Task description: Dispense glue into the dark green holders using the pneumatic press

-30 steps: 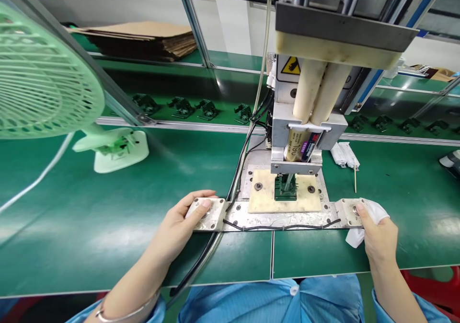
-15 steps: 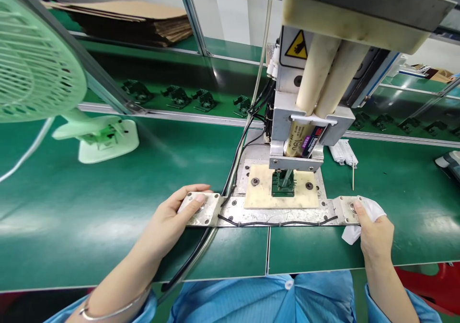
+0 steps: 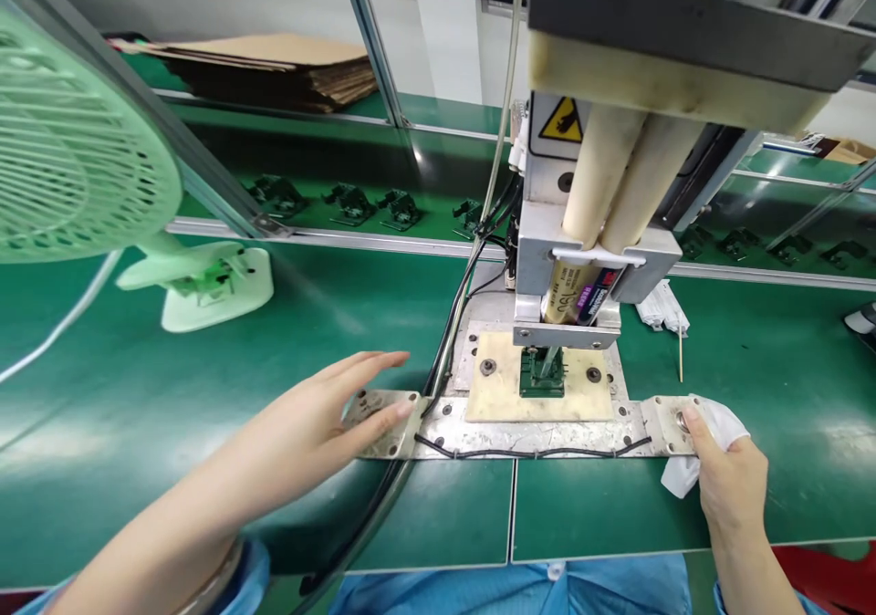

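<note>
Left hand [image 3: 335, 416]: fingers and thumb apart, thumb over the left end block [image 3: 402, 442] near the counter's [image 3: 444, 515] front edge; contact with the block cannot be told. Right hand [image 3: 732, 478]: clamped on a white cloth [image 3: 723, 423], thumb at the right end block [image 3: 662, 428], near that same edge. Green part [image 3: 532, 383] sits on the cream plate [image 3: 494, 403] between both blocks, farther back from the edge, beneath the nozzle [image 3: 549, 361].

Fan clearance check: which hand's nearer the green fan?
Left. The left hand is front-right of the green fan; the right hand is farther right, on a metal block.
</note>
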`<action>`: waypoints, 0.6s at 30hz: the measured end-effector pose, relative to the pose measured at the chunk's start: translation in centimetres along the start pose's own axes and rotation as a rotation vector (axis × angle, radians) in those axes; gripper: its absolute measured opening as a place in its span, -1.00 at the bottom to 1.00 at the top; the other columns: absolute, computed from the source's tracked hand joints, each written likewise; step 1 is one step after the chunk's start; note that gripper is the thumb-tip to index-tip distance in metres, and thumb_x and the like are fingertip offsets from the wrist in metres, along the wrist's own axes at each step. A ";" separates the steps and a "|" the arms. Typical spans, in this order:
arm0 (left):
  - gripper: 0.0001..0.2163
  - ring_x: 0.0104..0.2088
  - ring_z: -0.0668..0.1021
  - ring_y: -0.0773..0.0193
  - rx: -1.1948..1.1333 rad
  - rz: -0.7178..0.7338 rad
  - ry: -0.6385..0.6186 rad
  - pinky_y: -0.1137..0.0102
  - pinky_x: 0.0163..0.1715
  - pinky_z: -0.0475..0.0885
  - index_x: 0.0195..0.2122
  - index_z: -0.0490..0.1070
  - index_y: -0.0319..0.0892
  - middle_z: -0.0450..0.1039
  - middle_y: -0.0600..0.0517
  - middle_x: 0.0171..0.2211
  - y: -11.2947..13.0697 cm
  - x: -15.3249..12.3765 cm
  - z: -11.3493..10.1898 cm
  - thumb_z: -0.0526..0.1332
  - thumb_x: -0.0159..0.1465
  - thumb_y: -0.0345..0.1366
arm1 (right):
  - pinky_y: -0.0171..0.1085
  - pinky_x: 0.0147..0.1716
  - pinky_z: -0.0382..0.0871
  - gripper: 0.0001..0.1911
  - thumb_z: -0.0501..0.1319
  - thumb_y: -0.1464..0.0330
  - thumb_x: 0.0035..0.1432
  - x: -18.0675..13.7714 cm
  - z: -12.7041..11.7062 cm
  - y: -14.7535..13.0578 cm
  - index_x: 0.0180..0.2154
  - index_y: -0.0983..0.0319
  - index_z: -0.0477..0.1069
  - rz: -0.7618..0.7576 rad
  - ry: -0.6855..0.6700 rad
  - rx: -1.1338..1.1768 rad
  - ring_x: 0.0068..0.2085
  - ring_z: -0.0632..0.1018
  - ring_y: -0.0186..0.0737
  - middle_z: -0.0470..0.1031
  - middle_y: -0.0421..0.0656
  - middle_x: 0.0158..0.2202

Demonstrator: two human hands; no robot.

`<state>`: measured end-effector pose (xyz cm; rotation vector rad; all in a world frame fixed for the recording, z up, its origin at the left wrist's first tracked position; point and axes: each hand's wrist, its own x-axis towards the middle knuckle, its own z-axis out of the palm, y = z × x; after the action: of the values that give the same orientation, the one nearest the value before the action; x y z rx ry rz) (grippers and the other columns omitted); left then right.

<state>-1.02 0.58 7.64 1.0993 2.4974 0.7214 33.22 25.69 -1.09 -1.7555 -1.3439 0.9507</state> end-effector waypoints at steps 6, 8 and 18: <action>-0.18 0.15 0.51 -0.18 -0.235 0.139 -0.121 0.13 0.08 0.48 0.19 0.39 -0.06 0.43 -0.11 0.20 6.9 3.8 1.2 0.44 -0.11 0.13 | -0.12 -0.48 0.40 -0.36 0.44 -0.17 -0.40 0.5 -0.1 0.1 -0.47 0.25 0.52 0.043 -0.030 -0.063 -0.33 0.58 0.13 0.60 0.01 -0.42; -0.21 0.10 0.55 -0.20 -0.313 0.156 -0.175 0.11 0.02 0.53 0.10 0.46 -0.07 0.49 -0.14 0.14 8.4 5.0 2.6 0.52 -0.20 0.05 | -0.12 -0.48 0.40 -0.35 0.43 -0.19 -0.41 0.6 -0.1 0.1 -0.49 0.24 0.51 0.056 -0.042 -0.069 -0.34 0.58 0.14 0.60 0.02 -0.42; -0.55 0.04 0.58 0.00 -0.658 0.274 -0.434 0.05 0.17 0.42 -0.07 0.50 -0.16 0.57 -0.13 -0.01 9.5 6.8 5.5 0.47 0.00 -0.20 | -0.14 -0.38 0.44 -0.31 0.44 -0.16 -0.36 0.5 -0.2 0.1 -0.36 0.29 0.58 0.017 -0.069 -0.006 -0.24 0.62 0.14 0.63 0.02 -0.33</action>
<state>2.71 12.97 7.94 1.1790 1.5887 1.1284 33.53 26.12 -1.10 -1.7552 -1.3780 1.0259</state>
